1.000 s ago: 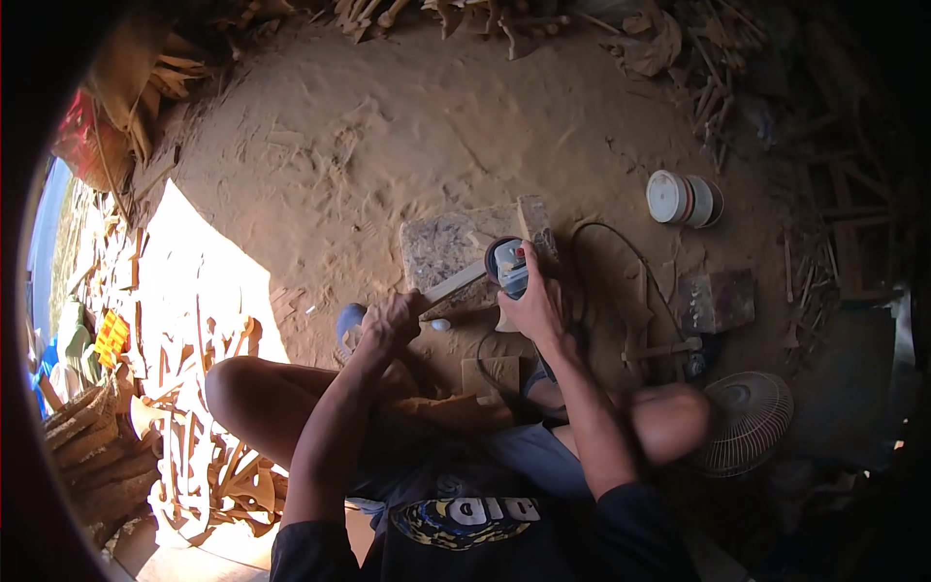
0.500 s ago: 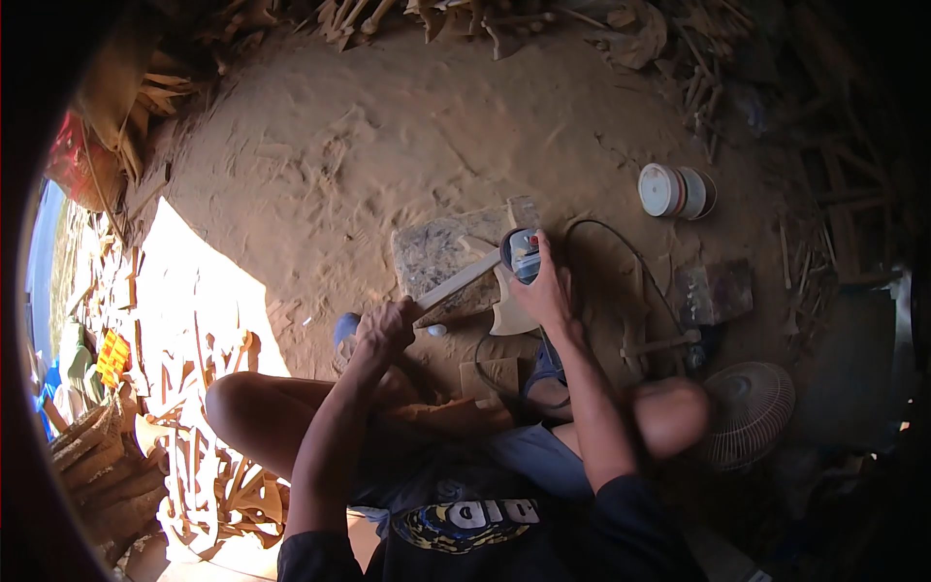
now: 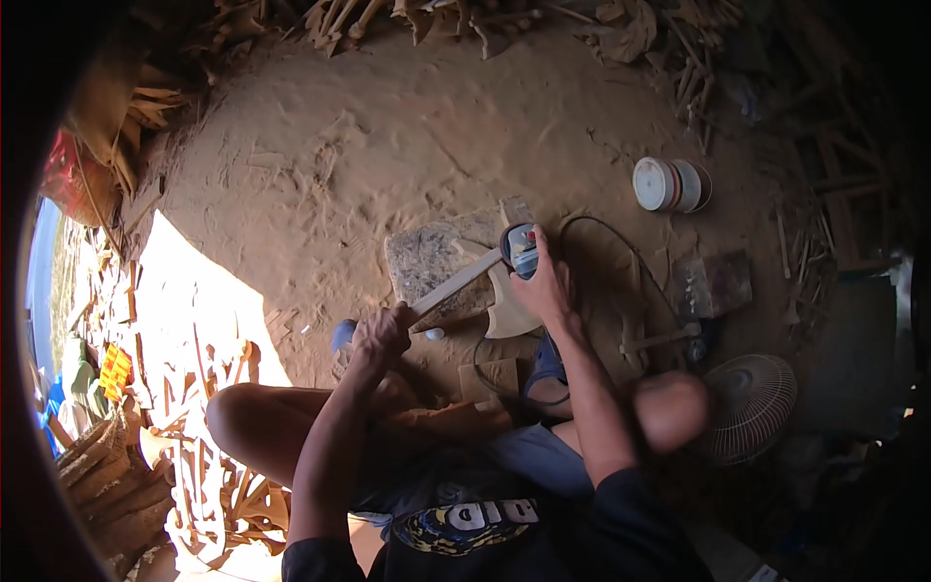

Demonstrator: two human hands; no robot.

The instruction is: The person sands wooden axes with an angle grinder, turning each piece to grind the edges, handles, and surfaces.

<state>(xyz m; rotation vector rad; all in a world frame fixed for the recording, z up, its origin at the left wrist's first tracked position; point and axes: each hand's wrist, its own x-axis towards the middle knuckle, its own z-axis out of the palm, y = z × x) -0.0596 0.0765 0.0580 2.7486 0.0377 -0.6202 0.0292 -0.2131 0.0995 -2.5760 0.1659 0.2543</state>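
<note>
My left hand (image 3: pixel 382 335) is closed around the handle end of a pale, axe-shaped wooden piece (image 3: pixel 454 288), which slants up to the right. Its flared, blade-like part (image 3: pixel 510 316) spreads below my right hand (image 3: pixel 549 289). That hand wraps round the body of an angle grinder (image 3: pixel 524 254), whose dark disc side faces the upper end of the wooden handle. Whether the disc touches the wood, I cannot tell. Under the wood lies a worn, speckled slab (image 3: pixel 412 254) on the dirt. A black cord (image 3: pixel 621 239) loops on the ground to the right.
A white bucket (image 3: pixel 659 184) lies on its side at the upper right. A round fan (image 3: pixel 749 407) stands beside my right knee. Wooden pieces are heaped along the far edge and at the sunlit left (image 3: pixel 218 495). A small pale oval object (image 3: pixel 434 334) lies near my left hand.
The view has shifted slightly. Both hands keep their grip, and the wooden piece and grinder stay in nearly the same position against each other.
</note>
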